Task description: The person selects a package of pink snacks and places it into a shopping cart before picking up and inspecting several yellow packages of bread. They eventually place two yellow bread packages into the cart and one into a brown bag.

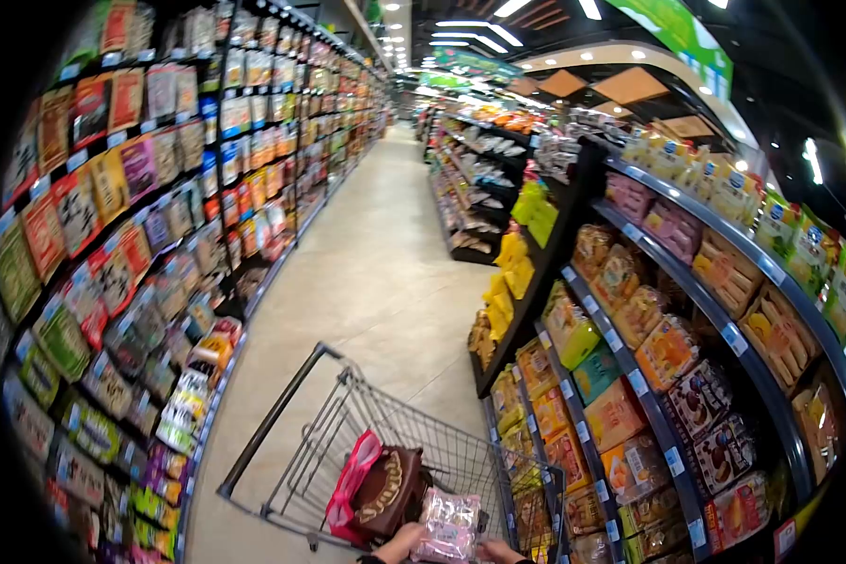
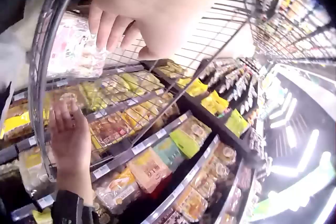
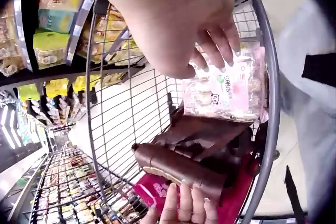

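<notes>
Right now, a flat, clear-wrapped pack with pink and white printing point(image 1: 448, 517) lies inside a dark grey wire shopping cart point(image 1: 274, 415). The left hand point(image 2: 152, 19) and the right hand point(image 2: 71, 132) are at either side of it, both ungripped, with fingers loosely extended; whether their fingertips touch the wrapper, I cannot tell. Just beside the pack sits a brown bag with a curved beige trim point(image 1: 385, 493), and against that is a bright magenta cloth item point(image 1: 352, 479), with pale lettering visible from the right wrist. Close along the cart's right side stands a sloping dark shelf unit point(image 1: 587, 188) filled with bagged baked goods point(image 1: 667, 352). Yellow packets point(image 1: 512, 268) hang at its end. Across the pale floor point(image 1: 348, 235), colourful packets point(image 1: 94, 329) line a tall wall of shelving.
</notes>
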Demonstrator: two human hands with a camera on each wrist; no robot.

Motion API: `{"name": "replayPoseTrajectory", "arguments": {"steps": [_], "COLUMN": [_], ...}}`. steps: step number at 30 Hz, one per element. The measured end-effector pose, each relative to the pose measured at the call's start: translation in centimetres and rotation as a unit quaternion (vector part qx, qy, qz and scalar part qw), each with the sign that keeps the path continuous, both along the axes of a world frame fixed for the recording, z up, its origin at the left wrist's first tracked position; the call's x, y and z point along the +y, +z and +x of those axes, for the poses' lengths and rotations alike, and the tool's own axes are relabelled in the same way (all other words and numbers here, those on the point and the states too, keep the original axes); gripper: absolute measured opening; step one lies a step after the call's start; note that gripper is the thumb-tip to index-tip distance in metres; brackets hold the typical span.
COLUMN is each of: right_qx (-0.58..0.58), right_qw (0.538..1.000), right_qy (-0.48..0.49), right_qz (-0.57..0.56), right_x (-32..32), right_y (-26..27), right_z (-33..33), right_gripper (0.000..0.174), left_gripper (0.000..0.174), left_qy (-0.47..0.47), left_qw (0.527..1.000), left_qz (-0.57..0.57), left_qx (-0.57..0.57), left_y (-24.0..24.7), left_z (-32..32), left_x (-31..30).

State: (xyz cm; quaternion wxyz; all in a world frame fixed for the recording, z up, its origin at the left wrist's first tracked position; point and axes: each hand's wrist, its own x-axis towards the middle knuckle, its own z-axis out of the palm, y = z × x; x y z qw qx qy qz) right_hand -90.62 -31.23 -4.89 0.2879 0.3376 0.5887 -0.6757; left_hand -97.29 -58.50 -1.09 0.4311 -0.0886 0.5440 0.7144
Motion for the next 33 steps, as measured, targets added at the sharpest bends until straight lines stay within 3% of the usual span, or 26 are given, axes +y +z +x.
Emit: {"name": "replayPoseTrajectory", "arguments": {"steps": [1, 2, 3, 6, 9, 15, 17, 20, 23, 25, 27, 28, 29, 31, 32, 33], "right_qx": [-0.007, -0.015, -0.023, -0.034, -0.043, -0.07, -0.077, -0.079, -0.063, -0.07, -0.089, -0.202, -0.222, -0.257, -0.236, -0.237], "right_qw": [1.0, 0.999, 0.999, 0.997, 0.994, 0.986, 0.983, 0.977, 0.969, 0.961, 0.946, 0.962, 0.959, 0.952, 0.963, 0.965], "right_qy": [0.004, 0.01, 0.014, 0.027, 0.045, 0.08, 0.091, 0.117, 0.157, 0.168, 0.177, 0.116, 0.101, 0.072, 0.092, 0.078], "right_qz": [0.013, 0.027, 0.036, 0.067, 0.091, 0.127, 0.139, 0.158, 0.181, 0.206, 0.258, 0.14, 0.141, 0.146, 0.094, 0.078], "right_x": [-0.3, -0.7, -0.9, -0.9, -0.3, 1.3, 2.0, 2.9, 3.7, 4.0, 3.7, 4.2, 4.4, 4.5, 4.9, 4.8], "right_y": [0.1, 0.4, 0.7, 0.6, 0.2, -1.8, -3.0, -6.2, -14.2, -13.5, -5.5, -6.9, -8.0, -9.5, -9.8, -10.0], "right_z": [-0.5, -1.1, -1.9, -4.0, -6.1, -8.4, -9.0, -8.5, -6.3, -6.0, -7.2, -7.3, -6.9, -5.9, -5.6, -5.1], "right_gripper": [0.016, 0.016, 0.016, 0.017, 0.018, 0.019, 0.02, 0.02, 0.021, 0.025, 0.032, 0.049, 0.054, 0.064, 0.074, 0.073], "left_gripper": [0.025, 0.033, 0.032, 0.033, 0.036, 0.04, 0.048, 0.052, 0.056, 0.058, 0.065, 0.067, 0.065, 0.046, 0.068, 0.072], "left_qy": [0.088, 0.115, 0.126, 0.04, 0.062, 0.021, -0.035, -0.04, -0.052, -0.06, -0.059, -0.106, -0.071, -0.163, -0.196, -0.177], "left_qw": [0.988, 0.985, 0.988, 0.995, 0.989, 0.98, 0.98, 0.973, 0.962, 0.959, 0.966, 0.966, 0.948, 0.873, 0.915, 0.922], "left_qz": [-0.026, 0.129, 0.095, 0.05, 0.015, 0.0, -0.092, -0.172, -0.235, -0.247, -0.203, -0.229, -0.306, -0.449, -0.329, -0.306], "left_qx": [-0.12, -0.009, -0.005, -0.073, -0.133, -0.198, -0.172, -0.147, -0.129, -0.126, -0.146, -0.053, -0.049, -0.1, -0.127, -0.158], "left_y": [-5.1, -6.4, -5.7, -7.3, -9.1, -15.4, -8.6, -9.4, -11.3, -12.8, -14.6, -9.3, -11.9, -5.8, -8.3, -10.7], "left_z": [0.0, 2.1, 2.2, 0.5, -0.4, -1.1, -3.7, -4.1, -3.0, -2.3, -2.3, -3.5, -3.1, -6.1, -6.3, -6.0], "left_x": [0.7, 0.2, 0.2, 0.5, 2.0, 1.9, 1.7, 2.5, 2.8, 2.7, 2.8, 3.2, 3.2, 5.0, 3.7, 3.4]}}
